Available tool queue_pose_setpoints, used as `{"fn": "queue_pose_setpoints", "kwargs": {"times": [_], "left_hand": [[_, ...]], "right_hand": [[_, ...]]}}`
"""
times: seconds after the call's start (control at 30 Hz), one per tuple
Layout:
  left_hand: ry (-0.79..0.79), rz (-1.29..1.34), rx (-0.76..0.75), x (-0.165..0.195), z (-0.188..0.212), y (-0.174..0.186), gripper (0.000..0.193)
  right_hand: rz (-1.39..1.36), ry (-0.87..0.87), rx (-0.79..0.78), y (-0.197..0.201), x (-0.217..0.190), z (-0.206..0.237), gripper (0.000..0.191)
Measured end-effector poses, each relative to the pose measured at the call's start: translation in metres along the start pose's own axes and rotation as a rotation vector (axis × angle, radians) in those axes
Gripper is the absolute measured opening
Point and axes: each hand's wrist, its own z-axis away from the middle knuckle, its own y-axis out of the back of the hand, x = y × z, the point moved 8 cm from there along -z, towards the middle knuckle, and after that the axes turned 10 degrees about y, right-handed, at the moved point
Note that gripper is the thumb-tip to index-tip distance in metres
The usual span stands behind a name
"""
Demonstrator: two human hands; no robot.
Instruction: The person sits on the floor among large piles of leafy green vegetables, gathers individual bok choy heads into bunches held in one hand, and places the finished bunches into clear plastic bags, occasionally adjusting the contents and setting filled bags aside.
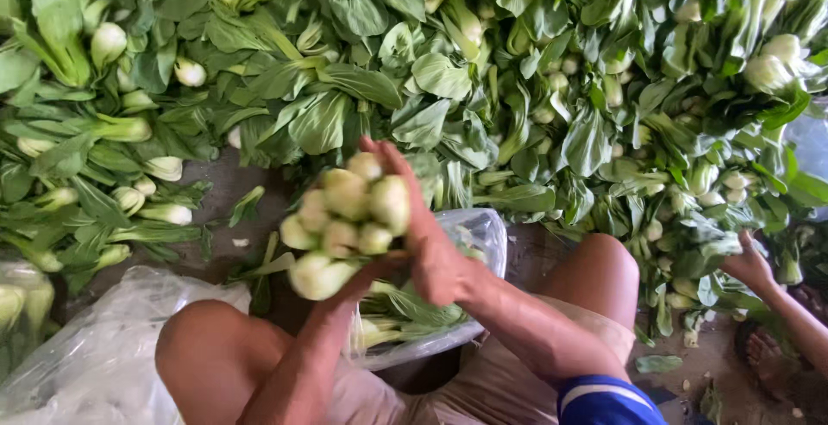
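Right hand has its fingers wrapped flat over a bundle of bok choy, stems lined up together; left hand cups it from below, fingers hidden. The bundle's right above a clear plastic bag, between the knees. Loose bok choy pile covers the floor beyond.

The bunch of bok choy is motion-blurred; it hides the left hand, and the co-worker's arm is cut off right.
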Motion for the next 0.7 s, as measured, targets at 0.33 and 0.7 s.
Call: {"fn": "queue_pose_setpoints", "kwargs": {"times": [0.33,0.7], "left_hand": [[-1.165,-1.322,0.290,0.096,0.090,-0.035,0.028],[-0.550,-0.370,0.289,0.110,0.066,0.006,0.043]], "right_hand": [[1.019,-0.493,0.207,0.191,0.195,-0.090,0.044],[0.690,-0.467,0.509,0.271,0.082,-0.003,0.043]]}}
